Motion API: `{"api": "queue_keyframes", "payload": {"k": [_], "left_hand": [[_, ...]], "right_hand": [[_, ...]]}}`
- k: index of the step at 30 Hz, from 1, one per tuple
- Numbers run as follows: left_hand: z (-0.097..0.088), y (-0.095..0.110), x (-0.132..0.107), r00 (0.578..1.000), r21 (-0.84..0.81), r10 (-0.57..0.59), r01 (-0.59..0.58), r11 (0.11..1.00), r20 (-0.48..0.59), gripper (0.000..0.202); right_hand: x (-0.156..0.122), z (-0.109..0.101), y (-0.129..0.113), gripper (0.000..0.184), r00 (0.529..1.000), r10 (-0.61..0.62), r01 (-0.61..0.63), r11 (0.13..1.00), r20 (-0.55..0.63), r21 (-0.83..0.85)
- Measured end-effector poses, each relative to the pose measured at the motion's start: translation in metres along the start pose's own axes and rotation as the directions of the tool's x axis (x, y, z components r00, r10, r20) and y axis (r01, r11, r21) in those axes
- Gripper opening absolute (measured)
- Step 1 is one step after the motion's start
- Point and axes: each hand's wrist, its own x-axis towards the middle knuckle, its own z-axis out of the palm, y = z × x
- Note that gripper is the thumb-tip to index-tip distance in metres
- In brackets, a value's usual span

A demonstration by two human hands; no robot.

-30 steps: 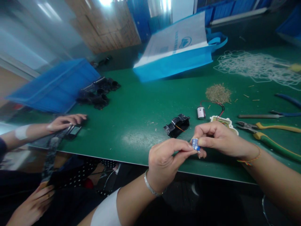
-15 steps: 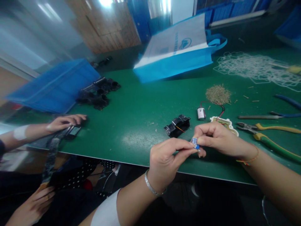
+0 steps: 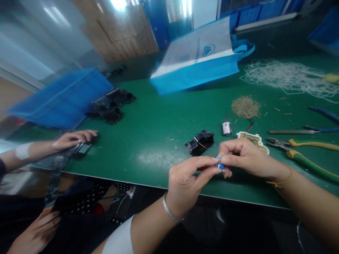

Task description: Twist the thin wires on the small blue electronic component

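Between my two hands is a small blue part (image 3: 219, 165) with pale markings, too small to name more exactly. My left hand (image 3: 190, 180) pinches it from the left with thumb and forefinger. From the right, my right hand (image 3: 241, 155) pinches it too, fingers curled. Just beyond them lies a black plastic housing (image 3: 200, 143) with an orange wire at its opening. A white cylindrical battery (image 3: 226, 128) with red and black wires stands behind my right hand. The wires run to a white-rimmed casing (image 3: 258, 137), partly hidden by that hand.
Pliers (image 3: 296, 150), a pile of small brass-coloured pins (image 3: 246, 106) and a tangle of white wire (image 3: 288, 77) lie on the right. A blue-and-white bag (image 3: 196, 60) stands behind. At left, a co-worker's hand (image 3: 75, 137) touches a black part, near a blue crate (image 3: 63, 95).
The blue part has turned slightly between my fingertips, and my left thumb and forefinger have shifted a little over it. The co-worker's lower hand and the long tool in it have moved slightly.
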Motion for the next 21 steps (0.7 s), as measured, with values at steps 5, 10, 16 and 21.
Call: {"api": "queue_keyframes", "payload": {"k": [5,10,16,21], "left_hand": [[0.0004,-0.002,-0.0004,0.998,-0.038,-0.051,0.052,0.998,0.025,0.013],[0.0014,-0.0016,-0.0019,0.998,-0.048,-0.064,0.065,0.997,0.029,0.012],[0.0029,0.0,0.0004,0.999,-0.045,-0.047,0.047,0.998,-0.009,0.017],[0.0013,-0.0013,-0.0008,0.996,-0.075,-0.078,0.081,0.994,0.045,0.012]], "right_hand": [[0.0011,0.0007,-0.0016,0.023,1.0,0.004,-0.003,1.0,-0.025,0.031],[0.0016,0.0017,-0.0033,0.023,0.999,0.019,-0.018,0.999,-0.026,0.036],[0.001,0.0018,-0.0032,0.024,0.999,0.019,-0.018,0.999,-0.033,0.028],[0.0009,0.0026,-0.0042,0.025,0.999,0.018,-0.017,1.0,-0.041,0.009]]}}
